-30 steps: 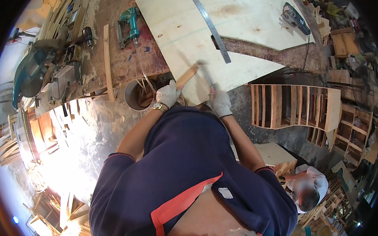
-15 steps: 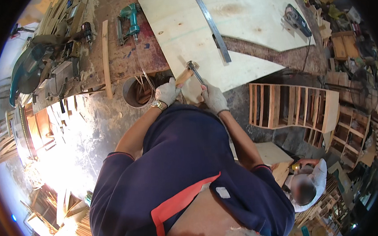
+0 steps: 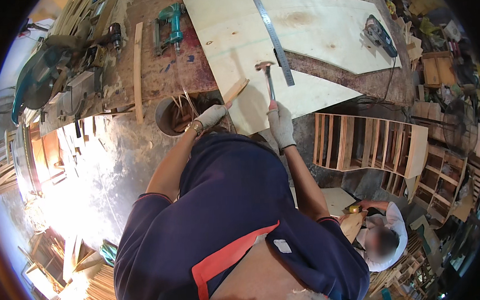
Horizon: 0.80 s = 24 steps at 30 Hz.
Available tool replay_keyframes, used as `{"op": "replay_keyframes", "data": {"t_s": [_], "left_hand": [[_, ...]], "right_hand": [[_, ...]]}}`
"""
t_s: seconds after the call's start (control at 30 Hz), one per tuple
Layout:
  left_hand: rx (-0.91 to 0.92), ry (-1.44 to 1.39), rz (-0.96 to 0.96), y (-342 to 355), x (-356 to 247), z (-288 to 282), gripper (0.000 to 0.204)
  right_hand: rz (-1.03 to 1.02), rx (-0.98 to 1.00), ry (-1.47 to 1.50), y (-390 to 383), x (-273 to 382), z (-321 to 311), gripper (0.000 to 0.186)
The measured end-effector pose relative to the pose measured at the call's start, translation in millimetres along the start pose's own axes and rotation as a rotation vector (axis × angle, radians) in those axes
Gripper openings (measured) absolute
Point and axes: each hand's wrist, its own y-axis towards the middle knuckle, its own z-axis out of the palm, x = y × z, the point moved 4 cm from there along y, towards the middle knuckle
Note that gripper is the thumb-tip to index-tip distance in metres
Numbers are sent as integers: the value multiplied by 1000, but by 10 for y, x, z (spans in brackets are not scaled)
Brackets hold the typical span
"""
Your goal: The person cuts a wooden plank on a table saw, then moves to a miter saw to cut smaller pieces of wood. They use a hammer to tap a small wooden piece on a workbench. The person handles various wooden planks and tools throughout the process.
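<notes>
My right hand (image 3: pixel 281 125), in a pale knit glove, is closed round the handle of a claw hammer (image 3: pixel 269 82), whose metal head is raised over the pale plywood sheet (image 3: pixel 313 92). A short strip of wood (image 3: pixel 237 91) is gripped in my gloved left hand (image 3: pixel 211 116) at the sheet's near left edge, its free end pointing up and to the right. Hammer head and strip are apart. Beyond the hammer a steel ruler (image 3: pixel 271 34) lies across the plywood.
A teal nail gun (image 3: pixel 170 27) and a wooden batten (image 3: pixel 139 74) lie on the bench, with a mitre saw (image 3: pixel 38 84) at far left. A bucket of offcuts (image 3: pixel 167 117) stands below the bench edge. Slatted wooden frames (image 3: pixel 367 143) and another person (image 3: pixel 385 237) are at right.
The hammer has moved away from the strip's end, to the right and up, with my right hand. My left hand still holds the strip, now a little lower in its grip.
</notes>
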Motion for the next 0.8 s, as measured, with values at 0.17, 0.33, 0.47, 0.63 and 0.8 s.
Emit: {"op": "replay_keyframes", "data": {"t_s": [0.17,0.33,0.47,0.63,0.8], "left_hand": [[104,17,-72,150,162,-68,73],[44,-64,-58,136,166,-7,67],[-20,-35,-92,126,211,29,65],[-18,114,-38,94,153,36,75],[-136,262,-45,-99,-70,29,74]], "right_hand": [[59,-38,24,46,-26,113,51],[104,281,-332,190,-77,413,53],[-43,47,-44,182,73,271,50],[16,-72,-84,102,-31,233,50],[44,127,-151,160,-179,280,54]]}}
